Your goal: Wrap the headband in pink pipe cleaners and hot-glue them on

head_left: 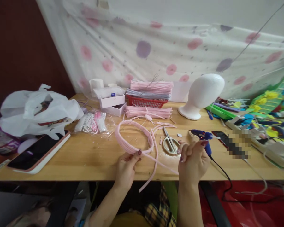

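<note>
I have a wood-grained desk (92, 164) with a smooth white mannequin head (206, 91) towards its back. The round pink hoop (121, 140), bundled strips, extends beyond my left hand (126, 167), which pinches its near rim. My right hand (193, 162) is curled; I can't tell whether it grips anything. Blue glue gun (202, 134) and scissors (168, 138) lie just beyond.

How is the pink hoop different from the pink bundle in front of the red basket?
The pink hoop curves round like a ring, but the pink bundle lies long and straight. The hoop is held by the left hand, while the bundle rests on the table, near the red basket. Both are pale pink.
</note>
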Demonstrator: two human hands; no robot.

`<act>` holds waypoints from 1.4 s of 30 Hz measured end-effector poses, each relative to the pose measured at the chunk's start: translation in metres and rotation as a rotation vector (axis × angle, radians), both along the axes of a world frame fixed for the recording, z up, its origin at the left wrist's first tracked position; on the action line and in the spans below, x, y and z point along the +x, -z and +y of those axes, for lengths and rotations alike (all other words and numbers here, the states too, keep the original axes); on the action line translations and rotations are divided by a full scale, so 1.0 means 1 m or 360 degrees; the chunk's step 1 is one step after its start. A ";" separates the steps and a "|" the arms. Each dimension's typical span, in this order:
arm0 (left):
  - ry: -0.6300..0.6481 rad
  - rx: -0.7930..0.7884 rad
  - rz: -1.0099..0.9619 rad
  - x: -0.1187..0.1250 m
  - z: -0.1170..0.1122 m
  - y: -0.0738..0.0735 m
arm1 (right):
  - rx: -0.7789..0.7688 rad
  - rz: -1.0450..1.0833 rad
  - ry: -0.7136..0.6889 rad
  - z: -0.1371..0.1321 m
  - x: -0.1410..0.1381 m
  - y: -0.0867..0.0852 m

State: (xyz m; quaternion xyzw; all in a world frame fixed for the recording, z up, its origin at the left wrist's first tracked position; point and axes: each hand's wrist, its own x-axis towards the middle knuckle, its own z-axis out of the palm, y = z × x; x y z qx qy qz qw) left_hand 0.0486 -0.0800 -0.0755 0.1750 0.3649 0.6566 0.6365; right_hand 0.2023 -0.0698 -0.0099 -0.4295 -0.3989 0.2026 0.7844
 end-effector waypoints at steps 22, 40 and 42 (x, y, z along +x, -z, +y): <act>-0.0064 -0.0007 0.0069 0.001 -0.001 -0.006 | -0.0417 -0.0713 -0.0595 0.005 -0.011 0.022; 0.0001 -0.0002 0.0006 0.001 -0.001 -0.009 | -0.0393 -0.1119 -0.0665 0.007 -0.025 0.023; 0.0005 -0.0006 0.0011 0.001 -0.001 -0.011 | -0.0345 -0.1260 -0.0578 0.008 -0.025 0.025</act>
